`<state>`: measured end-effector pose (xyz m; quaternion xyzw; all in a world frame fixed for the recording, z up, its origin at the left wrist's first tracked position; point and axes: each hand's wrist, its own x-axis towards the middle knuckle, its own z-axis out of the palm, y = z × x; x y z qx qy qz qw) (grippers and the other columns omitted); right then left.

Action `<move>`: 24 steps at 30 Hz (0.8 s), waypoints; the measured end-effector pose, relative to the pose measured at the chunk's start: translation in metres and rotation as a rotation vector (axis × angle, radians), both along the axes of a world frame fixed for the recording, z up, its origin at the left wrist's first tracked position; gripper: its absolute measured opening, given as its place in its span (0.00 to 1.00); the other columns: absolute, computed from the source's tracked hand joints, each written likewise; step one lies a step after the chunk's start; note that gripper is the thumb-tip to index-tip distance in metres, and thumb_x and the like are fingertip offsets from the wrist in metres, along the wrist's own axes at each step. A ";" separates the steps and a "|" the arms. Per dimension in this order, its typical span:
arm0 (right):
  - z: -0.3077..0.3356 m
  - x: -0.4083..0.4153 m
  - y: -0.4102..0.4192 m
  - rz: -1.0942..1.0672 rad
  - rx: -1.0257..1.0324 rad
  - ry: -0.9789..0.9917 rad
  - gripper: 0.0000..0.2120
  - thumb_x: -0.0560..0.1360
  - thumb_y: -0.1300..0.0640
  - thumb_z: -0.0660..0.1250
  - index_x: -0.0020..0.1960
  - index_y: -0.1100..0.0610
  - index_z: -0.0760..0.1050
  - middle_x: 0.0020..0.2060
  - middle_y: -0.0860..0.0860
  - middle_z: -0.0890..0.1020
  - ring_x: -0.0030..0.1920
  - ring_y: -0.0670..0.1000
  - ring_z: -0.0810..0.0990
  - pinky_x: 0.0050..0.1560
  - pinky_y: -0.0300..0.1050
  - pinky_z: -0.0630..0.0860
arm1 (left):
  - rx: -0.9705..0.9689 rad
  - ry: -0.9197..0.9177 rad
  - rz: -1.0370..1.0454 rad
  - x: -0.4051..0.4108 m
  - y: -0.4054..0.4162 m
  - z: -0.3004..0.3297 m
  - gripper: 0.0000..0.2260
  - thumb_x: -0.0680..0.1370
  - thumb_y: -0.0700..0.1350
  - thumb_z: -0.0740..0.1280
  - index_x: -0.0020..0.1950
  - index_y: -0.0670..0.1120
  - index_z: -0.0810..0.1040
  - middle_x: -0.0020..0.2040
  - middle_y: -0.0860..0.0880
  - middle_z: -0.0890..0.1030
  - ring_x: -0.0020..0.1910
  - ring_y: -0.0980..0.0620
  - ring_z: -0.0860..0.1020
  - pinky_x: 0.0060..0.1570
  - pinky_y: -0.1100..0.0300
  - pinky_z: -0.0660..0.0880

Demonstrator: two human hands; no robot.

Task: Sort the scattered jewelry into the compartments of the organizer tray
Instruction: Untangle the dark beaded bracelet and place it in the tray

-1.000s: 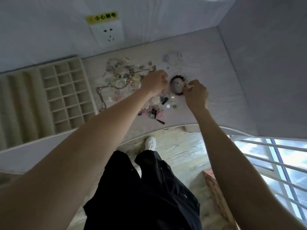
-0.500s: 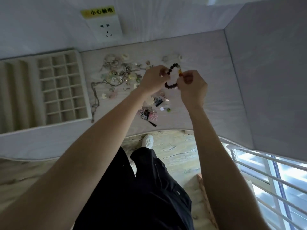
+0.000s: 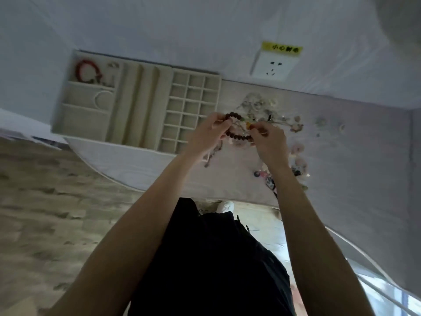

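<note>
A dark brown beaded bracelet is held up between the left hand and the right hand, each pinching one side, just right of the beige compartmented organizer tray. Little appears sorted: only a red bead bracelet and a few small pieces are seen in the tray's far-left compartments. The scattered jewelry pile remains right of the tray. Single pieces cannot be made out through blur.

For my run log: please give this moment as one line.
both hands: left hand, right hand | pinch dark bead bracelet | above jewelry pile | beside organizer tray
</note>
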<state>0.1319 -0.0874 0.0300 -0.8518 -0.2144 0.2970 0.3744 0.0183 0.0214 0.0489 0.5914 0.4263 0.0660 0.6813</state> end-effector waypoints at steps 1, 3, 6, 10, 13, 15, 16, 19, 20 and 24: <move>-0.002 -0.003 0.009 0.035 -0.011 0.033 0.08 0.77 0.54 0.63 0.51 0.55 0.79 0.39 0.47 0.81 0.41 0.47 0.79 0.43 0.38 0.75 | -0.006 -0.019 0.022 -0.004 0.008 0.003 0.04 0.81 0.41 0.62 0.54 0.41 0.74 0.42 0.49 0.80 0.41 0.56 0.80 0.46 0.64 0.78; -0.005 -0.008 0.020 0.105 -0.040 0.072 0.10 0.77 0.53 0.63 0.48 0.59 0.78 0.38 0.49 0.80 0.39 0.48 0.79 0.40 0.37 0.73 | -0.043 -0.067 0.053 -0.010 0.021 0.010 0.05 0.81 0.40 0.61 0.54 0.41 0.74 0.41 0.48 0.79 0.39 0.56 0.81 0.45 0.63 0.79; -0.011 -0.010 0.027 0.128 -0.048 0.139 0.15 0.78 0.52 0.63 0.46 0.65 0.77 0.41 0.61 0.81 0.40 0.57 0.80 0.46 0.53 0.76 | -0.044 -0.072 0.010 -0.014 0.033 0.012 0.04 0.82 0.40 0.60 0.52 0.44 0.74 0.42 0.46 0.81 0.45 0.47 0.82 0.50 0.54 0.80; -0.011 -0.011 0.019 0.090 0.047 0.227 0.09 0.78 0.59 0.62 0.41 0.55 0.78 0.38 0.52 0.81 0.39 0.50 0.79 0.47 0.51 0.77 | -0.018 -0.048 -0.038 -0.014 0.040 0.011 0.06 0.82 0.40 0.60 0.56 0.41 0.74 0.41 0.46 0.81 0.43 0.48 0.82 0.49 0.53 0.80; -0.006 -0.012 0.010 0.077 0.065 0.167 0.08 0.77 0.64 0.61 0.43 0.58 0.78 0.41 0.52 0.81 0.38 0.40 0.79 0.42 0.31 0.73 | 0.025 -0.032 -0.061 -0.014 0.040 0.010 0.06 0.82 0.40 0.60 0.56 0.40 0.73 0.41 0.47 0.80 0.38 0.53 0.81 0.46 0.56 0.81; -0.003 -0.013 0.006 0.037 0.079 0.101 0.08 0.78 0.62 0.60 0.45 0.59 0.77 0.42 0.52 0.81 0.40 0.41 0.78 0.39 0.28 0.69 | 0.064 -0.025 -0.074 -0.014 0.040 0.008 0.05 0.82 0.40 0.60 0.55 0.41 0.73 0.41 0.48 0.79 0.35 0.56 0.81 0.43 0.60 0.81; -0.002 -0.013 0.004 0.019 0.085 0.072 0.08 0.79 0.61 0.60 0.46 0.60 0.77 0.42 0.51 0.81 0.41 0.44 0.77 0.40 0.29 0.68 | 0.072 -0.029 -0.072 -0.014 0.040 0.008 0.05 0.82 0.40 0.60 0.55 0.40 0.74 0.40 0.47 0.79 0.34 0.57 0.81 0.42 0.61 0.81; 0.001 -0.012 -0.005 -0.049 0.144 0.053 0.07 0.80 0.60 0.58 0.46 0.59 0.73 0.36 0.46 0.79 0.38 0.44 0.76 0.43 0.36 0.70 | 0.165 -0.020 -0.070 -0.012 0.037 0.007 0.05 0.82 0.40 0.60 0.53 0.40 0.74 0.37 0.49 0.78 0.29 0.60 0.78 0.39 0.64 0.79; 0.002 -0.011 -0.008 -0.076 0.176 0.035 0.07 0.80 0.60 0.57 0.45 0.59 0.72 0.34 0.45 0.77 0.36 0.43 0.74 0.42 0.39 0.70 | 0.207 -0.009 -0.069 -0.011 0.036 0.006 0.05 0.81 0.40 0.61 0.51 0.41 0.75 0.36 0.50 0.78 0.28 0.61 0.76 0.37 0.65 0.77; 0.013 -0.008 -0.018 -0.121 0.280 -0.026 0.09 0.80 0.60 0.56 0.43 0.55 0.70 0.32 0.46 0.75 0.33 0.46 0.70 0.38 0.44 0.68 | 0.308 0.050 0.002 -0.013 0.040 -0.006 0.07 0.81 0.41 0.61 0.43 0.48 0.73 0.32 0.53 0.75 0.25 0.61 0.72 0.32 0.64 0.72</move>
